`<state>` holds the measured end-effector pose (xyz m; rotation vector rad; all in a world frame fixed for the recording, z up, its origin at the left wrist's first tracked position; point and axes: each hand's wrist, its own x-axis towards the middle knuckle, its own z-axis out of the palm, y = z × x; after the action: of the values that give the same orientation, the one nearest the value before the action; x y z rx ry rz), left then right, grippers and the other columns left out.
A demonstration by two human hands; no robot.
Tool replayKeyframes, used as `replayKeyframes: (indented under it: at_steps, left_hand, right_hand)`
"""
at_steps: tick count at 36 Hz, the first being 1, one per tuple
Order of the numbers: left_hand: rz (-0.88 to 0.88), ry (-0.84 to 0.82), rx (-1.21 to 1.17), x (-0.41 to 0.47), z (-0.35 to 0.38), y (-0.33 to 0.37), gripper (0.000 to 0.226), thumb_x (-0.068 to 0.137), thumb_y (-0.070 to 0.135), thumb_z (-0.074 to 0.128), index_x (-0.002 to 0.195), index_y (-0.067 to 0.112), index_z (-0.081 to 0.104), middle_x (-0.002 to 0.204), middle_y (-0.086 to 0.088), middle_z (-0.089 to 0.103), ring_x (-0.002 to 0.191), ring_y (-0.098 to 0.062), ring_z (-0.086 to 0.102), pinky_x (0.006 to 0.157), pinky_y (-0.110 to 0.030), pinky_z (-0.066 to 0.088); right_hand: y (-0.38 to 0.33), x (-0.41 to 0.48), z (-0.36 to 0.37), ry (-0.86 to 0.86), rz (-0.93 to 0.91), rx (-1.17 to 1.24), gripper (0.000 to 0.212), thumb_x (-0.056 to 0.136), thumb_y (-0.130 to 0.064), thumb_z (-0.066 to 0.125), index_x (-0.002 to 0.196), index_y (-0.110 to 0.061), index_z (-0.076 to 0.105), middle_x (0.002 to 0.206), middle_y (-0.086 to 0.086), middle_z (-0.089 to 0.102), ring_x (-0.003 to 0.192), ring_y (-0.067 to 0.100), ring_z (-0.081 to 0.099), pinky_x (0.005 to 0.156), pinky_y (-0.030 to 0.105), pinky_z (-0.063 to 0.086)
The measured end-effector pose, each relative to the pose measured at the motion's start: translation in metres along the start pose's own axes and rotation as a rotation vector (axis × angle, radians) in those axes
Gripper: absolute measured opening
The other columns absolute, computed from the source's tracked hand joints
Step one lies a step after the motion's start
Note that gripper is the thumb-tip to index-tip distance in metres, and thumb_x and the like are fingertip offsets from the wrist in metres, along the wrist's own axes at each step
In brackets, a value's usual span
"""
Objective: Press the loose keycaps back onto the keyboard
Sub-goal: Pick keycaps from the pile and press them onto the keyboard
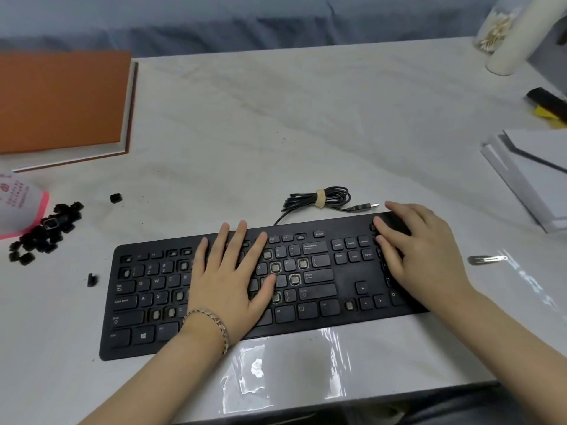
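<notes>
Both hands lie flat and hold nothing. Left hand (227,277) is spread over the middle letter block of the keyboard (346,288), fingers straight. Right hand (420,250) is pressed on the keyboard's right end, over the number pad. My judgement: the flat palms steady the board and seat caps already placed.

Keyboard sits square in front of me on the surface (276,118). Bare sockets (295,279) show right of my left hand, with more toward the keyboard's left end.

The loose keycaps (46,231) are piled well left of the keyboard, within my left hand's reach. One stray cap (92,280) lies just off its left edge.

The cable (319,199) is bundled and tied behind the keyboard, unplugged, probably to keep it clear.

Legends readable: Backspace, Enter, Caps Lock, Q W E R, A S. No brand name legible.
</notes>
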<state>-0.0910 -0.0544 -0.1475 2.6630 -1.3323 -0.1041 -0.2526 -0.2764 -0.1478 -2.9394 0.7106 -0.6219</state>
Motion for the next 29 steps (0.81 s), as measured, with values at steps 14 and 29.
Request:
replayKeyframes:
  at_steps: [14,29]
  left_hand:
    - [0.040,-0.056,-0.080,0.002,0.001,-0.006,0.069,0.081,0.059,0.009,0.143,0.033,0.028,0.154,0.004,0.013,0.143,-0.015,0.000,0.113,-0.034,-0.008]
    - [-0.580,0.256,-0.211,-0.027,-0.038,-0.177,0.045,0.083,0.020,0.065,0.127,0.013,0.055,0.132,-0.012,0.050,0.120,-0.032,0.042,0.098,-0.041,0.033]
  right_hand:
    - [-0.044,0.003,-0.004,-0.145,0.114,0.125,0.023,0.076,-0.001,0.065,0.098,0.007,0.067,0.099,0.021,0.064,0.091,0.038,0.060,0.080,0.046,0.049]
    - [-0.218,0.074,0.031,-0.402,-0.157,0.542,0.028,0.093,-0.024,0.045,0.114,-0.020,0.062,0.113,-0.005,0.057,0.109,0.011,0.046,0.092,0.020,0.032]
